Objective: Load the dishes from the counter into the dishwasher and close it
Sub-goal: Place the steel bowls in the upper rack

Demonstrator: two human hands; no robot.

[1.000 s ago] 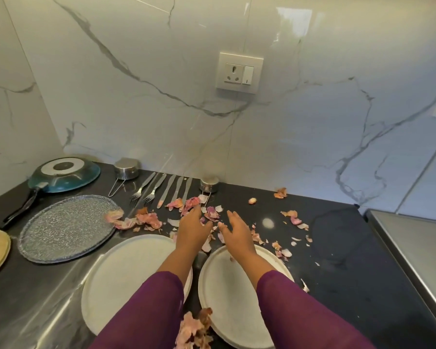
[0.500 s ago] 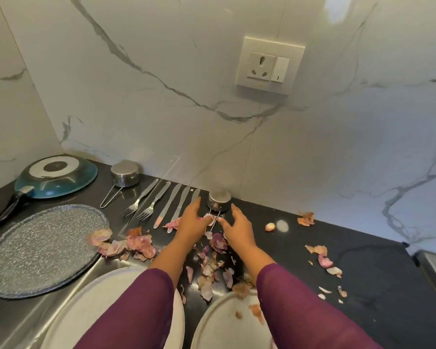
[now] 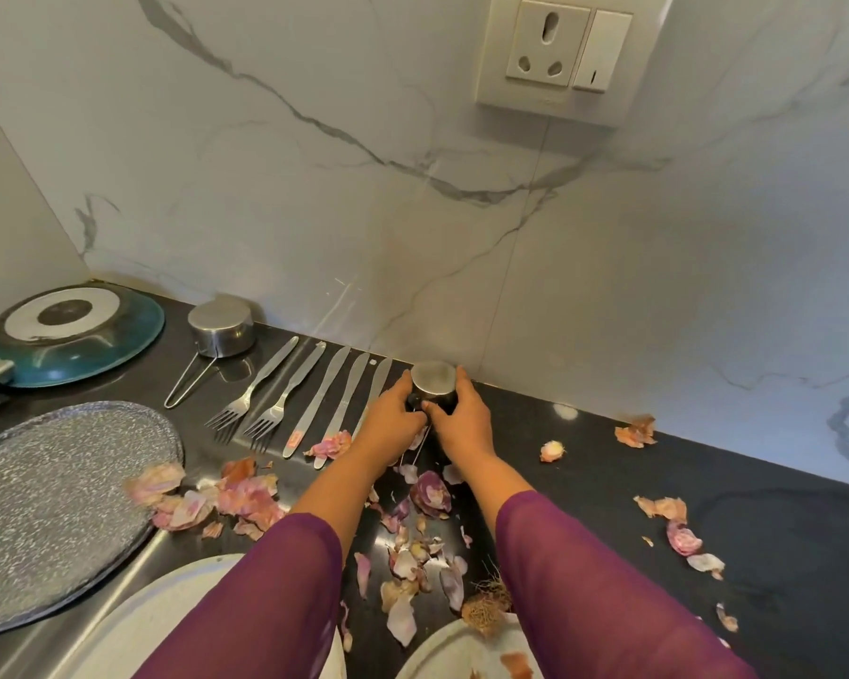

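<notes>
A small upturned steel cup [image 3: 433,379] with a wire handle stands against the marble wall. My left hand [image 3: 392,418] and my right hand [image 3: 463,419] grip it from either side, fingers curled round its rim. Left of it lie two forks [image 3: 261,392] and several knives [image 3: 332,396] in a row. A second steel cup [image 3: 221,330] sits further left. Two white plates [image 3: 133,629] [image 3: 454,651] lie near me, partly under my purple sleeves. A speckled grey plate [image 3: 50,512] and an upturned teal pan [image 3: 77,333] are at the left.
Onion peels [image 3: 246,499] litter the black counter [image 3: 707,482] around my arms, with more peels [image 3: 677,524] to the right. A wall socket [image 3: 567,56] sits above on the marble backsplash. The dishwasher is out of view.
Both hands moved forward from the peels by the white plates to the back wall and closed round the small steel cup. The view tilted closer to the wall.
</notes>
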